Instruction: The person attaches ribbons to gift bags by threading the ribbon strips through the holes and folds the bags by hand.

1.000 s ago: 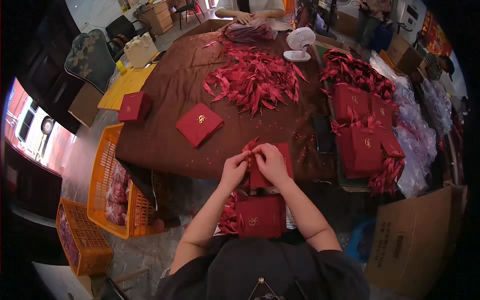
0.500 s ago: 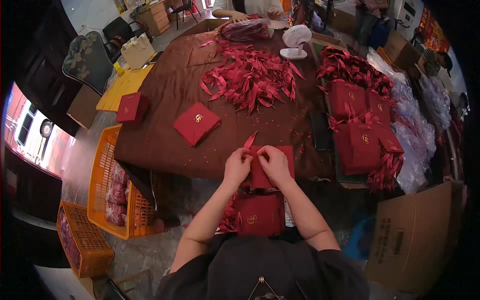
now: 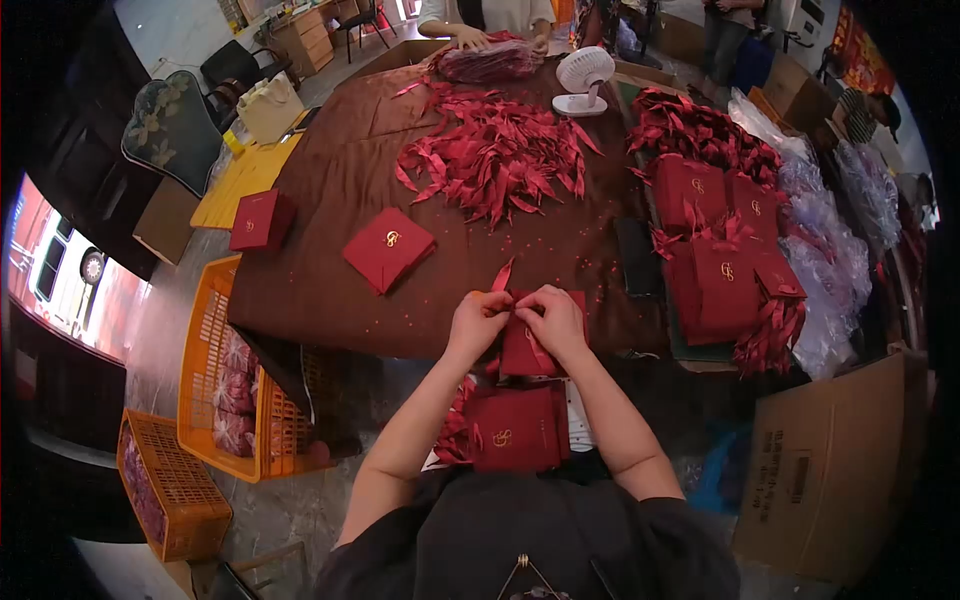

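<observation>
Close to the near table edge, my left hand [image 3: 480, 322] and my right hand [image 3: 555, 320] meet fingertip to fingertip over a red paper bag [image 3: 527, 355]. Both are closed in a pinch on a red ribbon [image 3: 504, 274], whose pointed end sticks up past my left fingers. Where it passes between the fingertips is hidden. Under my forearms, on my lap, lies a stack of red bags [image 3: 515, 430] with gold lettering, with more ribbons [image 3: 455, 430] on its left. A flat red bag [image 3: 390, 250] lies on the cloth beyond my left hand.
A heap of red ribbons [image 3: 500, 155] covers the table's middle, near a white fan [image 3: 583, 78]. Stacked bags [image 3: 725, 280] and a dark phone-like slab [image 3: 635, 258] are at right. Orange crates [image 3: 200, 375] stand left, a carton [image 3: 830, 460] right. Across the table, another person handles a plastic-wrapped bundle [image 3: 490, 60].
My hands have drawn closer together, their fingertips now meeting at the ribbon. A ribbon end now shows on the bag below my right fingers. The view has shifted slightly.
</observation>
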Available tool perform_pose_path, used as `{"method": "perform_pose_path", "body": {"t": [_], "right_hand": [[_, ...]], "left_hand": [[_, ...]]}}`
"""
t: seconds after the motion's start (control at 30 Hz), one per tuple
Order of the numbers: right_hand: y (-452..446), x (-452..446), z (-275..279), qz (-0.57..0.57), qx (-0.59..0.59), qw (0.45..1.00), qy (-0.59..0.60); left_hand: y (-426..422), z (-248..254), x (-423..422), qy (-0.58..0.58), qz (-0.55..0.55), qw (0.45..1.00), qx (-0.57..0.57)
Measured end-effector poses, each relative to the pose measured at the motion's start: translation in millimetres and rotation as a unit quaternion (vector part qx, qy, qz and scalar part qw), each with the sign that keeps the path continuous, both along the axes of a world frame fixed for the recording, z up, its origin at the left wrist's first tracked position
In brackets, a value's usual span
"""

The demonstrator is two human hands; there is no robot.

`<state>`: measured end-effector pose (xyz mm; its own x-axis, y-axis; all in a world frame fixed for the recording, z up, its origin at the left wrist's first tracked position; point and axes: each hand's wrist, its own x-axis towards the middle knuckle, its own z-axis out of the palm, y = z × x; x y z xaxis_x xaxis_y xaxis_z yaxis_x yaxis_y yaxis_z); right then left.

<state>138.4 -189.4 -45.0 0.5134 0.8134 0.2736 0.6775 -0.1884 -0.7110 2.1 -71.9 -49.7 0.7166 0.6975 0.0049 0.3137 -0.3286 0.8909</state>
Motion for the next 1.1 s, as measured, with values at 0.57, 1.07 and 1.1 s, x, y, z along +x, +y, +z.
{"method": "perform_pose_path", "body": {"t": [0.57,1.07,1.1], "right_hand": [[33.6,24.3,-4.0,-0.007,-0.057,0.997,0.048],[86.8,36.2,-27.8,-0.002,0.033,0.999,0.019],[84.7,36.3,-29.1,-0.002,0.032,0.999,0.02]], "left_hand": [[47.3,34.2,-30.3,0.071,0.154,0.941,0.292],[29.5,3.5,-34.1,0.082,0.304,0.87,0.378],[11.2,19.9,-33.6,0.09,0.269,0.875,0.393]]}}
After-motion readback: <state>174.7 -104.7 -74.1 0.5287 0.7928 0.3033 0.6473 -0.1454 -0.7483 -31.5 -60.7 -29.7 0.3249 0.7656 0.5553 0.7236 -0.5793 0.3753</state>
